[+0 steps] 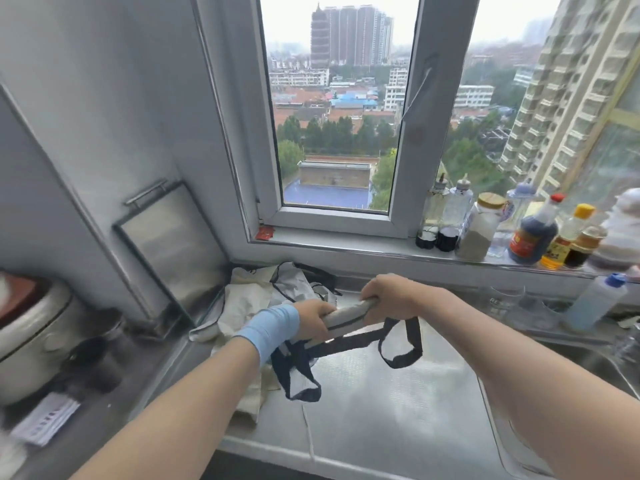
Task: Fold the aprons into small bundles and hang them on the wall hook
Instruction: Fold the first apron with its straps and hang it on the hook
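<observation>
the left hand and the right hand each curl round one end of a tight, grey rolled apron, just above the embossed steel counter. its flat dark straps hang in loops. crumpled pale aprons lie behind.

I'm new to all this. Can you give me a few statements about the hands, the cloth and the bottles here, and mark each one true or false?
1. Both the left hand and the right hand grip the rolled apron. True.
2. The apron's dark straps are tucked inside the roll. False: they hang loose below it.
3. More aprons lie heaped on the steel counter behind the left hand. True.
4. The bottles stand on the counter. False: they stand on the windowsill, at the right.
</observation>
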Tool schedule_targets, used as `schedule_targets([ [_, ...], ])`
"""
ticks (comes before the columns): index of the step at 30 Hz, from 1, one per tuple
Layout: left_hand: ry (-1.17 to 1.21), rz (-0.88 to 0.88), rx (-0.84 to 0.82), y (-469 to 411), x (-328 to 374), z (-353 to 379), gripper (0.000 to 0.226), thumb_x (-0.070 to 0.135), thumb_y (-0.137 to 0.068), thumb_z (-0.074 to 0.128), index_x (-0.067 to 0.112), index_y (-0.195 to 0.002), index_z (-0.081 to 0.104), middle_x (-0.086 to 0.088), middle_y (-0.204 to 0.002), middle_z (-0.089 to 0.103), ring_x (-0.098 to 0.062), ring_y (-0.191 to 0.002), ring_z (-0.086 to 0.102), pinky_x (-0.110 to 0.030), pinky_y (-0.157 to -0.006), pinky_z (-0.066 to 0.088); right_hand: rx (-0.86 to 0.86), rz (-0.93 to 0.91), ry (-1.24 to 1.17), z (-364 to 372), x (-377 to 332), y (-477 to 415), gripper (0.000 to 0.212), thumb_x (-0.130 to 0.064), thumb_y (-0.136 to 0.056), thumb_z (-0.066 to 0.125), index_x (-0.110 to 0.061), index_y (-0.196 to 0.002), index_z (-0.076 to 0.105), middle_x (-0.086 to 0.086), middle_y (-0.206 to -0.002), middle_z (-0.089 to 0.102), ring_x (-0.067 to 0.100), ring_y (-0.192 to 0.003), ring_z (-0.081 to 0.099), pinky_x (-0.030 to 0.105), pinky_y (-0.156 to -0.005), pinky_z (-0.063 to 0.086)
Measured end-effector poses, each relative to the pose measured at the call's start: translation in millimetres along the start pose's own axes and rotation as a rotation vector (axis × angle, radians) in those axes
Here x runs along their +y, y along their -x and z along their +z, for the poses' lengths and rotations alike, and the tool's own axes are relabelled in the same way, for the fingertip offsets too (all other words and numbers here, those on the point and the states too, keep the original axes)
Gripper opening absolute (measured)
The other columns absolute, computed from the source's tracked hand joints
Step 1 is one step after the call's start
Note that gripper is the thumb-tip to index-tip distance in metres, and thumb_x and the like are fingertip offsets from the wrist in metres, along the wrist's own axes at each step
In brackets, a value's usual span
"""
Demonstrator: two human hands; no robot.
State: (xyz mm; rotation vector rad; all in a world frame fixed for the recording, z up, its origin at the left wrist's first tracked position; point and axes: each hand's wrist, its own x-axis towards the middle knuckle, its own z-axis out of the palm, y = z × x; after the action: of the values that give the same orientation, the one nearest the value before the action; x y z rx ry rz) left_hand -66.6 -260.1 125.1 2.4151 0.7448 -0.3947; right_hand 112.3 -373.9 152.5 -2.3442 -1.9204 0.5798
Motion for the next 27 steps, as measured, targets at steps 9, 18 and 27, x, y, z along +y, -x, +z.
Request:
schedule_targets([
  [9,0.922,0.057,0.005,50.9,-11.2,-53.7,0.023,-0.001,-0.091,0.057,0.012,-0.106,0.069,-0.011,-0.092,0.070,-0.023,-0.078,0.063,-0.040,-0.079,0.052,0.689,-0.313,0.528,-16.8,-45.8,-4.0,0.059,-0.028,-0.082,0.075,-0.023,-0.136,0.052,0.010,-0.145,0.049,0.033,-0.138,0.042,0.054,-0.114,0.031],
  [18,1.118,0.223,0.018,82.5,-54.6,-98.1,0.027,-0.002,-0.088,0.063,0.004,-0.114,0.066,-0.012,-0.091,0.070,-0.023,-0.079,0.069,-0.034,-0.071,0.057,1.000,-0.151,0.512,-29.2,-131.0,-39.5,0.054,-0.023,-0.070,0.076,-0.015,-0.122,0.064,0.013,-0.111,0.060,0.036,-0.112,0.056,0.060,-0.109,0.035],
  [27,0.784,0.201,0.187,92.0,-113.9,-132.8,0.020,0.034,-0.081,0.076,0.016,-0.086,0.068,0.007,-0.064,0.064,-0.007,-0.054,0.059,-0.018,-0.053,0.048,0.893,0.002,0.703,-45.3,-180.8,-96.1,0.041,-0.016,-0.085,0.045,-0.008,-0.120,0.064,0.011,-0.109,0.069,0.033,-0.108,0.063,0.055,-0.104,0.044],
])
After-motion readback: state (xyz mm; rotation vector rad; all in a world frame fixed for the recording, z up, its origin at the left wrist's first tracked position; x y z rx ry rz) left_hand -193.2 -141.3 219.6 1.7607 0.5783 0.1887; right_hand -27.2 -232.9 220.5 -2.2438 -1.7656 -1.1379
